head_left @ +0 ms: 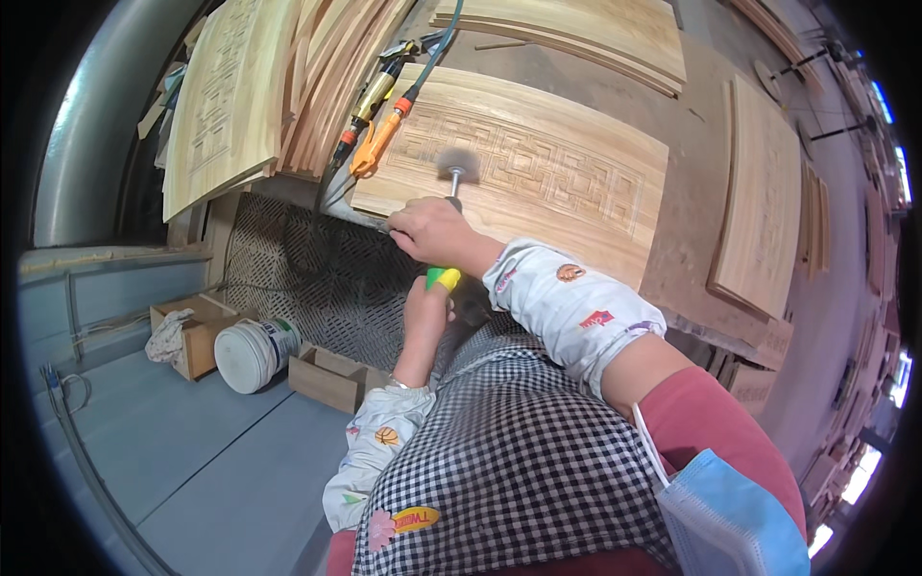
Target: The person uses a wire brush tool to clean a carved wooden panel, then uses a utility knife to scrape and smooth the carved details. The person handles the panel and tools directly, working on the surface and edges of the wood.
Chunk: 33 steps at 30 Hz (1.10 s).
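Nearest: a black-and-white checked cloth apron [499, 432] is covering the wearer's front, on the near side of a pale rectangular wooden panel with carved fretwork [576, 125].

Between apron and panel, the left hand [427, 307] is wrapping its fingers around the green-and-yellow grip of a hand-held power tool [445, 277], likely supporting the rear end.

At the panel's near edge, the right hand [434, 230] is curling over the tool's dark neck, fingers pressed close, seemingly steadying it; I cannot tell how the fingertips are meeting underneath.

The tool's round head is blurring, apparently spinning, over the carving, left of the panel's middle.

Across the panel's left end, an orange plastic air gun [381, 136] is lying, probably within easy reach.

Left of the panel, pale stacked wooden boards [230, 106] are standing; beyond its far edge, more pale flat boards [595, 29] are lying, perhaps keeping the working spot free.
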Available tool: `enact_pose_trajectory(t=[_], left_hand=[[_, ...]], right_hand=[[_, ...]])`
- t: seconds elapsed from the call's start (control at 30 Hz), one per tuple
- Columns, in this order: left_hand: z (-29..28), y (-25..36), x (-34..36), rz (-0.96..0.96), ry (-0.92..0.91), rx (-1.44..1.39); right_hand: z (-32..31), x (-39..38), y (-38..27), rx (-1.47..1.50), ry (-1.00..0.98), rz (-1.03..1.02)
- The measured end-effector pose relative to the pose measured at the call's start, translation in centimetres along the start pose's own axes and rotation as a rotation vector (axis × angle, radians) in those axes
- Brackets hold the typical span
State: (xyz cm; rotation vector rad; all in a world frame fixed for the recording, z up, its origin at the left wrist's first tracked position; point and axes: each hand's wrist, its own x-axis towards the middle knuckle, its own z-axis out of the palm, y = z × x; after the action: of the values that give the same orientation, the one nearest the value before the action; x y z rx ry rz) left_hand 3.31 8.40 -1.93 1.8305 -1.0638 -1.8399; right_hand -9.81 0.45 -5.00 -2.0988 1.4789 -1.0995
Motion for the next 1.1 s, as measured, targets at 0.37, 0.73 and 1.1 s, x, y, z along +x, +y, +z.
enact_pose_trajectory(t=[0.37, 0.73, 1.1], left_hand=[[4.2, 0.6, -1.1, 0.058, 0.069, 0.133], [6.6, -0.3, -3.3, 0.069, 0.014, 0.248], [7.4, -0.4, -5.7, -0.032, 0.054, 0.256]], right_hand=[[-3.5, -1.1, 1.9, 0.043, 0.015, -0.13], [-6.6, -6.2, 2.1, 0.06, 0.098, -0.051], [-6.7, -7.4, 1.3, 0.181, 0.101, -0.112]])
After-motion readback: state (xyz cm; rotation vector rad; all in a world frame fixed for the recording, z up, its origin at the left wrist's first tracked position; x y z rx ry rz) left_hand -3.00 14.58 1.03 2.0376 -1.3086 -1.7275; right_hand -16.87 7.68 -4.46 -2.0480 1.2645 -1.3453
